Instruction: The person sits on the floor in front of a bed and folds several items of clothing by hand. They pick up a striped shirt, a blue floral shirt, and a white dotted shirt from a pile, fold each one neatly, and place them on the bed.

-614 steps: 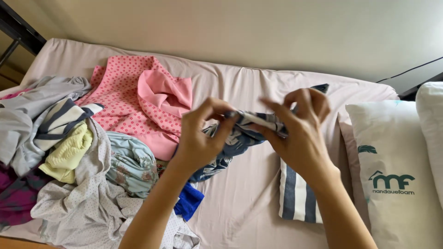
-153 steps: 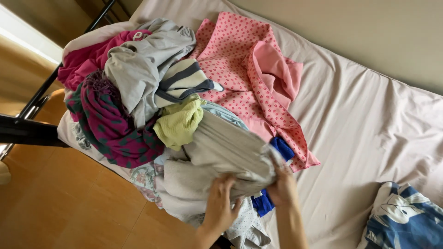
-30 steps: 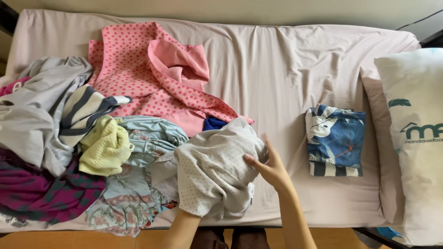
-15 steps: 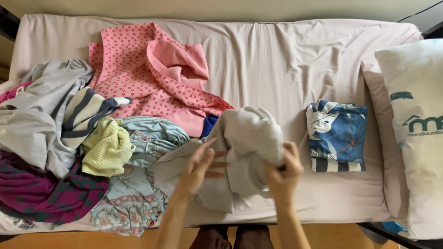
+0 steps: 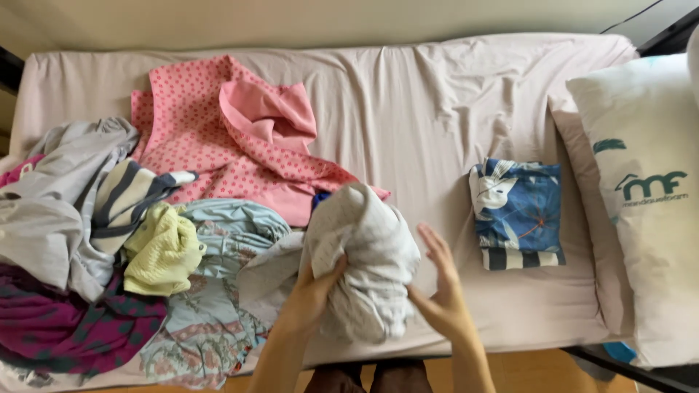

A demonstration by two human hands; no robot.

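With the right hand (image 5: 440, 291) now let go and spread flat, pale grey garment (image 5: 364, 269) bunched in clenched left hand (image 5: 313, 291) at mattress (image 5: 437, 109) front edge, beside folded blue cloth (image 5: 518, 211); regripping likely.

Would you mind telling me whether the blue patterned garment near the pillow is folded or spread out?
Folded: the blue patterned garment lies as a compact rectangle on top of a striped piece, on the sheet.
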